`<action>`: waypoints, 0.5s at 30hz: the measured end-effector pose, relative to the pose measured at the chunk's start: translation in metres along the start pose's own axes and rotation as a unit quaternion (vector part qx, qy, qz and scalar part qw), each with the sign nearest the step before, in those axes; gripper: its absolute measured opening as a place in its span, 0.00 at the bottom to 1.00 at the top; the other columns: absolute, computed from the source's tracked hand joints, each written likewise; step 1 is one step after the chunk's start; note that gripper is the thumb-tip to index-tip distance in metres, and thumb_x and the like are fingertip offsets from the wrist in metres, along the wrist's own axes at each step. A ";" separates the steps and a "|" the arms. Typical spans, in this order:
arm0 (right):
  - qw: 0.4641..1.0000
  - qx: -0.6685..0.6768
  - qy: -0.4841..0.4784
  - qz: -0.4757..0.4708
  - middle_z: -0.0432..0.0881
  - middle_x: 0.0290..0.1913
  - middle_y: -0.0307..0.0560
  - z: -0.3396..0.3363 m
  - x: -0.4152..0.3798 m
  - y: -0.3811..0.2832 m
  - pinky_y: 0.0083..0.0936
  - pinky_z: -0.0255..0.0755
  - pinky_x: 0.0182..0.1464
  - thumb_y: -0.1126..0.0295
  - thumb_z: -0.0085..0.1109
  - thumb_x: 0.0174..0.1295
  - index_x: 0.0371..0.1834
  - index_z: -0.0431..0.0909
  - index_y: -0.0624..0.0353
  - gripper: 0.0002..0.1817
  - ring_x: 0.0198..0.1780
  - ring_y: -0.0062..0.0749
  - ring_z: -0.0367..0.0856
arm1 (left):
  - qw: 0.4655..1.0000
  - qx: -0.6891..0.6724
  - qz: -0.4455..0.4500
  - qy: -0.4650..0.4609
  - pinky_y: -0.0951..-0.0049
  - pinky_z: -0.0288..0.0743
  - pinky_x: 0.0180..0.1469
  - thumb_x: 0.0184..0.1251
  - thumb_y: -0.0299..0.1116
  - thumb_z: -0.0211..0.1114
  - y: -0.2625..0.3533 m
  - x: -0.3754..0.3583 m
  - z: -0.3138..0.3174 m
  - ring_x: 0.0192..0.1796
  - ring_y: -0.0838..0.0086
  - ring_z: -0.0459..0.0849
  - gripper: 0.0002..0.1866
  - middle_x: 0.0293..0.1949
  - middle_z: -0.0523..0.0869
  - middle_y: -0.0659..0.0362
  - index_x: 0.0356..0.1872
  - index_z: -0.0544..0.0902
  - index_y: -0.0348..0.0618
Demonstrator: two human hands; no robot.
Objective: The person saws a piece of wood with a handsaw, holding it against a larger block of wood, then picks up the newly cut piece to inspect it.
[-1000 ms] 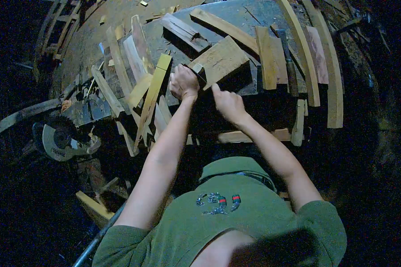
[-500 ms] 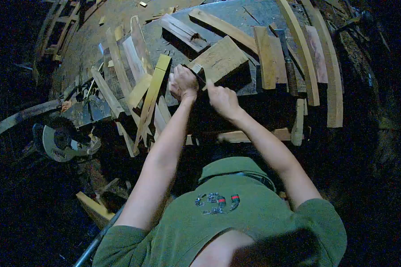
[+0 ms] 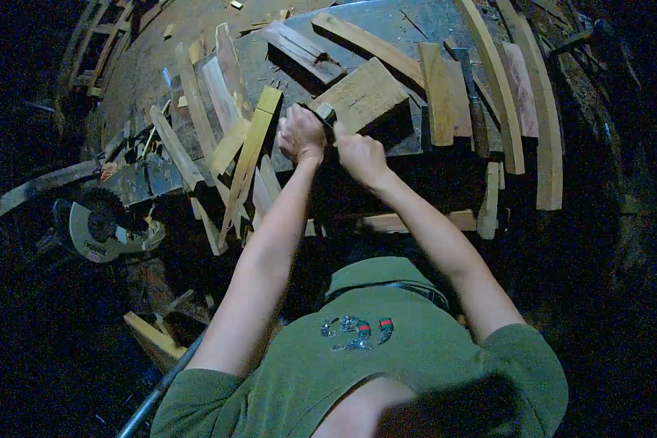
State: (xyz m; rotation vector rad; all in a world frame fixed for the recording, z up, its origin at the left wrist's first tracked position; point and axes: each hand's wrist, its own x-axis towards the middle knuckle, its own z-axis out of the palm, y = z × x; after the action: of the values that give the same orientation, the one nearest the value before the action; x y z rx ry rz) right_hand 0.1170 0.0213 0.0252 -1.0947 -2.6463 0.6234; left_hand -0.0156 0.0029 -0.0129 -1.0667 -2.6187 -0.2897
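Gripping one small tool (image 3: 324, 117) against one wood block (image 3: 361, 93): left hand (image 3: 301, 135), right hand (image 3: 359, 155), fingers curled.

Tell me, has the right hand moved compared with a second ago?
Yes. The right hand has slid left along the near corner of the thick wood block, closing up beside the left hand.

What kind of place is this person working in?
Most likely a woodworking shop. Cut planks and offcuts cover a scarred workbench, a thick wood block sits by the hands, and a circular saw rests low on the left.
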 end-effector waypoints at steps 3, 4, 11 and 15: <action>1.000 0.005 0.030 0.009 0.76 0.15 0.49 0.007 0.019 -0.006 0.34 0.73 0.17 0.73 0.46 0.54 0.38 0.67 0.57 0.08 0.18 0.43 0.79 | 1.000 -0.002 -0.009 -0.018 0.60 0.69 0.33 0.60 0.38 0.48 0.003 0.000 -0.007 0.33 0.60 0.77 0.11 0.29 0.79 0.56 0.25 0.74 0.45; 0.999 0.008 0.034 0.009 0.77 0.16 0.50 0.005 0.013 -0.005 0.37 0.74 0.19 0.73 0.45 0.54 0.38 0.67 0.57 0.08 0.19 0.44 0.79 | 1.000 -0.006 -0.005 -0.019 0.60 0.69 0.33 0.60 0.38 0.48 0.002 -0.001 -0.002 0.33 0.60 0.77 0.11 0.29 0.79 0.56 0.25 0.74 0.45; 0.997 0.012 -0.078 0.018 0.78 0.19 0.55 -0.023 -0.033 0.009 0.40 0.74 0.21 0.73 0.44 0.54 0.39 0.67 0.57 0.09 0.23 0.48 0.81 | 0.998 -0.030 -0.036 -0.037 0.61 0.69 0.35 0.60 0.37 0.48 0.008 0.002 -0.017 0.36 0.61 0.77 0.10 0.31 0.79 0.57 0.26 0.75 0.45; 1.000 -0.008 -0.005 0.006 0.78 0.17 0.53 0.001 0.011 -0.003 0.38 0.74 0.20 0.72 0.45 0.55 0.40 0.68 0.56 0.09 0.20 0.45 0.80 | 1.000 -0.012 -0.017 -0.007 0.62 0.70 0.36 0.60 0.36 0.48 0.000 0.000 -0.001 0.37 0.61 0.77 0.10 0.33 0.80 0.56 0.27 0.76 0.45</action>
State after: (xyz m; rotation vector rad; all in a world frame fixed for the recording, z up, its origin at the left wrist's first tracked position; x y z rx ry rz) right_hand 0.1071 0.0272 0.0256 -1.1165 -2.6590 0.6117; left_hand -0.0153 0.0022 -0.0121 -1.0351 -2.6541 -0.3222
